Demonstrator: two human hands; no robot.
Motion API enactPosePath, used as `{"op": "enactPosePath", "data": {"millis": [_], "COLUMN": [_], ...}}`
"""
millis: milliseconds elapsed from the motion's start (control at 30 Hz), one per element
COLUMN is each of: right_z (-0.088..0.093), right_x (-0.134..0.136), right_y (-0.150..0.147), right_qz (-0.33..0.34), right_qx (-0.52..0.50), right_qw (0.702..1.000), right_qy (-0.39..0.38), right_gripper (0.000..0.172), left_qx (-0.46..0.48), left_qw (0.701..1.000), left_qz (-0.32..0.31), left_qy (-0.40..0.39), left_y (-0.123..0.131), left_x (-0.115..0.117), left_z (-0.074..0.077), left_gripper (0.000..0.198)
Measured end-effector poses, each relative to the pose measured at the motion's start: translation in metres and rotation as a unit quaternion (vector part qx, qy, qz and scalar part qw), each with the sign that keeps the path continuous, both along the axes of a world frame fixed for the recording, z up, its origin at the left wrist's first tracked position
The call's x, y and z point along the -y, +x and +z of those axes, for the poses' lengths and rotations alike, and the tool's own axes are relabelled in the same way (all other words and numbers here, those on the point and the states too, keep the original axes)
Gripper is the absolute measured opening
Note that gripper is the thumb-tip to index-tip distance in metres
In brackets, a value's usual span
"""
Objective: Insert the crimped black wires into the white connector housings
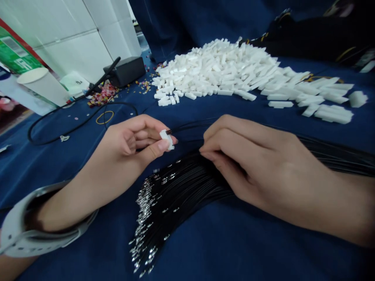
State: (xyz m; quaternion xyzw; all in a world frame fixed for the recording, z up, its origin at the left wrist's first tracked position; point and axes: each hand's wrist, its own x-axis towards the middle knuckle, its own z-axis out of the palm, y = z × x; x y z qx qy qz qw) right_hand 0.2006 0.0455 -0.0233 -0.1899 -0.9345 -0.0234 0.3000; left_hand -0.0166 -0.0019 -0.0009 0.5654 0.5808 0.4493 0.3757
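Note:
My left hand (134, 138) pinches a small white plastic connector (166, 139) between thumb and fingers, with thin black wires running out of it to the right. My right hand (252, 156) lies palm down on a thick bundle of black wires (175, 195), its fingertips pressed together on the strands just right of the connector. The wires fan out toward me and end in small silver metal terminals (143, 218). I wear a grey band on my left wrist (35, 230).
A large heap of white connectors (222, 66) lies on the blue cloth (234, 249) at the back, with more spread to the right (322, 101). At the left are a black box (127, 70), a black cable (73, 125), a yellow rubber band (104, 117), coloured scraps (104, 93) and a paper cup (43, 84).

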Motion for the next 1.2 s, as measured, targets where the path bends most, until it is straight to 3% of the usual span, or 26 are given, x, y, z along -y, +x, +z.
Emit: {"op": "enactPosePath", "data": {"millis": [200,567,1033,1200], "right_z": [0.003,0.001,0.001,0.000], "right_x": [0.000,-0.006,-0.007,-0.004], "right_y": [-0.002,-0.002,-0.005,-0.005], "right_qz": [-0.041,-0.096,-0.092,-0.021], "right_qx": [-0.024,-0.055,-0.037,-0.006], "right_qw": [0.999,0.993,0.994,1.000], "right_qy": [-0.016,-0.047,-0.042,0.004], "right_gripper": [0.017,0.010,0.014,0.016], "left_qx": [0.027,0.018,0.034,0.024], "left_qw": [0.998,0.999,0.999,0.999], "left_qz": [0.056,0.042,0.004,-0.030], "left_qy": [-0.001,-0.002,0.004,0.001], "left_y": [-0.003,-0.009,-0.012,-0.002], "left_x": [-0.002,-0.005,-0.003,0.008], "left_z": [0.002,0.002,-0.003,-0.002], "left_gripper": [0.013,0.013,0.013,0.013]}}
